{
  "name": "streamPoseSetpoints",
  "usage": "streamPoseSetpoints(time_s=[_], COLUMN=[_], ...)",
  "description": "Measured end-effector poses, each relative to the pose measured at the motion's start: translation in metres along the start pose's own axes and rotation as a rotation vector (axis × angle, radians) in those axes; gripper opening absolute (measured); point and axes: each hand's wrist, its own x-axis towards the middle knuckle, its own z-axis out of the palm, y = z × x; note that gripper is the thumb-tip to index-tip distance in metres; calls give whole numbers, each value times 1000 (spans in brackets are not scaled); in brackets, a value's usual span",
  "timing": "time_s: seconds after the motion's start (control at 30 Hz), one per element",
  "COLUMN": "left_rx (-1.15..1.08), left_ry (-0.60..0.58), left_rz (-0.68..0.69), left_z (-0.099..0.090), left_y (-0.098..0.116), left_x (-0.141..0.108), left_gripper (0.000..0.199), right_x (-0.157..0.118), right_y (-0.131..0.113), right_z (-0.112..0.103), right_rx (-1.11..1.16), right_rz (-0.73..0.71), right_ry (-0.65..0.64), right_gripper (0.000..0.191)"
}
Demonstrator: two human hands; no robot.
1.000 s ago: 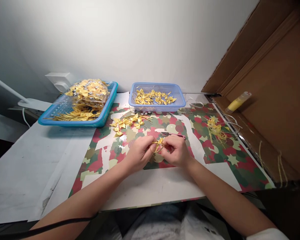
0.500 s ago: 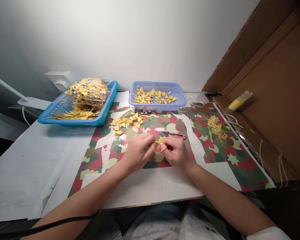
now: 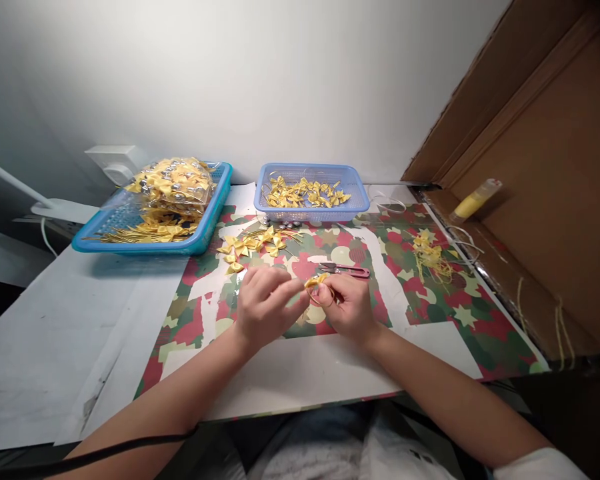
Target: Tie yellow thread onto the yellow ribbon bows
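My right hand [image 3: 351, 305] pinches a small yellow bow [image 3: 316, 281] with a thin gold strand looping below it. Just left of the bow is my left hand [image 3: 269, 305], its fingers apart and slightly curled, with nothing visible between them. Pink-handled thread snips [image 3: 347, 270] lie right behind my right hand. Several yellow bows [image 3: 240, 247] with gold stems rest beyond my left hand, and small grey beads [image 3: 291, 225] sit near them.
A blue basket [image 3: 205, 230] at the left holds bagged bows and gold stems. Another basket [image 3: 313, 215] at the back contains yellow bows. Yellow thread scraps [image 3: 433, 257] lie on the right side of the patterned mat. A cardboard wall [image 3: 540, 167] borders the right, near a yellow tube [image 3: 476, 200].
My left hand has let go of the strand by the bow, moved slightly left, and its fingers have opened. My right hand still holds the bow.
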Motion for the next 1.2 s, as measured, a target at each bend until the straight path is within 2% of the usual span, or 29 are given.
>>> streamPoseSetpoints(time_s=[0.1,0.2,0.43,0.6,0.8,1.03,1.2], left_rx=[73,94,-62,-113,-106,-129,-157], left_ry=[-30,-48,-230,-320,-311,-226,-222], left_rz=[108,129,-54,-92,-111,-134,-175], left_z=[0,1,3,3,4,4,5], left_y=[-2,-3,-2,-1,3,6,7], left_x=[0,0,-1,-1,-2,-2,-2], left_gripper=[7,3,14,17,21,21,21], right_x=[0,-1,-2,-2,-2,-1,0], right_y=[0,0,3,4,1,-1,0], right_z=[1,0,1,2,4,2,0], right_rx=[-9,-26,-96,-101,-72,13,42], right_rz=[-8,-11,-38,-44,7,44,43], right_ry=[11,3,-24,-41,-86,-44,-37], right_gripper=[31,30,30,30,29,35,35])
